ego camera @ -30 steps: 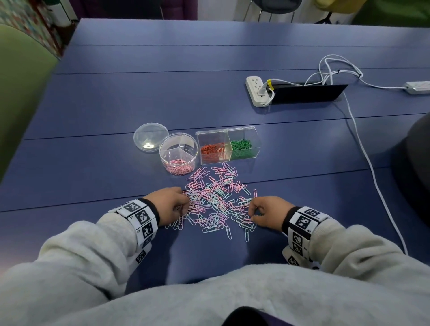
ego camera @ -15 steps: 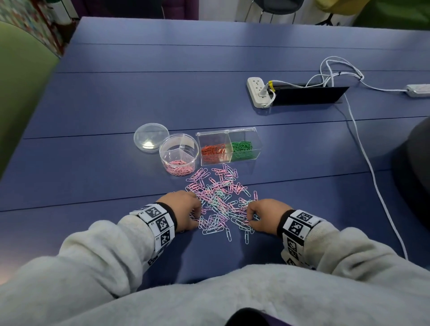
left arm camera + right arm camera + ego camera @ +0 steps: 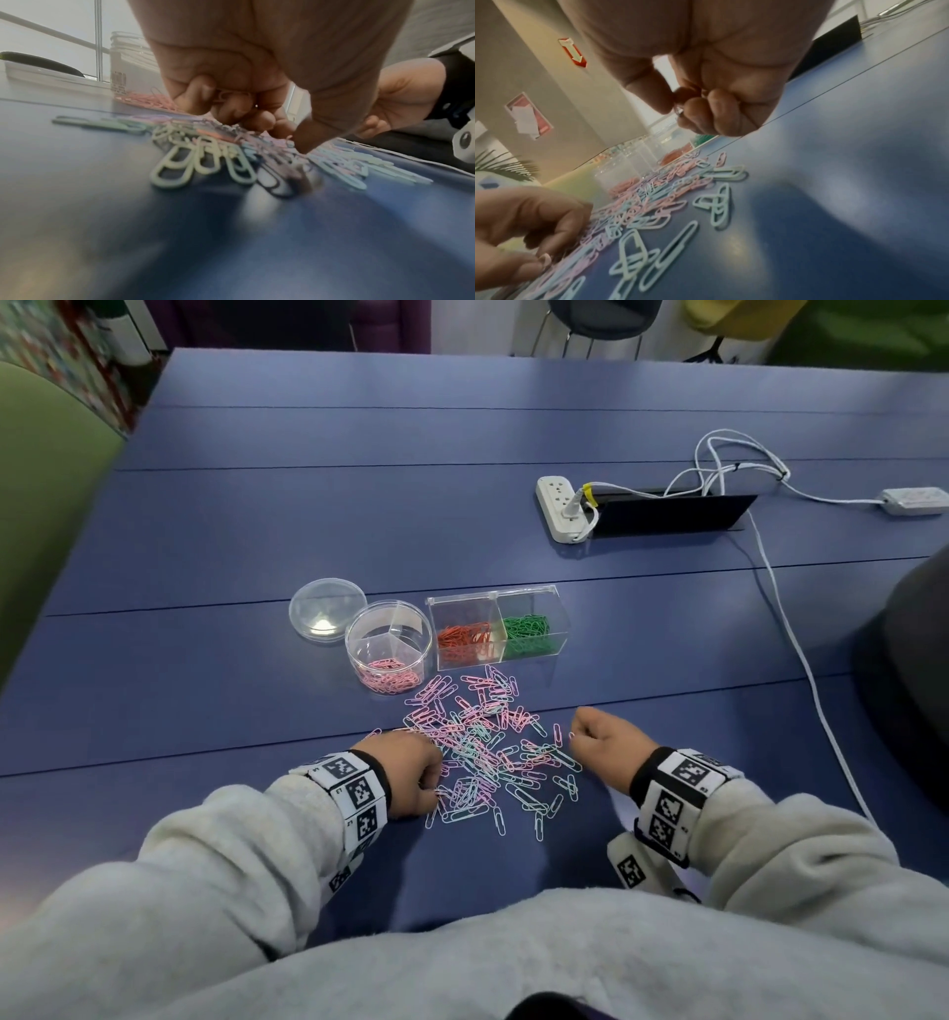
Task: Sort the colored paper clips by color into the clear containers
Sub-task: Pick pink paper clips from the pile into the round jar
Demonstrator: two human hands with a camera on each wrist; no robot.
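A loose pile of pink, pale blue and pale green paper clips (image 3: pixel 488 752) lies on the blue table (image 3: pixel 359 516). My left hand (image 3: pixel 431 778) rests at the pile's left edge, its fingers curled round a few pink clips (image 3: pixel 226 96) and its thumb tip down on the pile. My right hand (image 3: pixel 577 737) hovers just right of the pile and pinches one clip (image 3: pixel 679 111) between thumb and forefinger. Behind the pile stand a round clear tub (image 3: pixel 388 647) with pink clips and a clear two-part box (image 3: pixel 495 629) with orange and green clips.
The tub's round lid (image 3: pixel 327 608) lies at its back left. A white power strip (image 3: pixel 562 508), a black panel (image 3: pixel 667 513) and a white cable (image 3: pixel 785 629) occupy the back right. A dark object (image 3: pixel 914 680) sits at the right edge.
My right hand has lifted off the pile's near right side and moved up and right, pinching a clip. My left hand has shifted right, along the pile's left edge.
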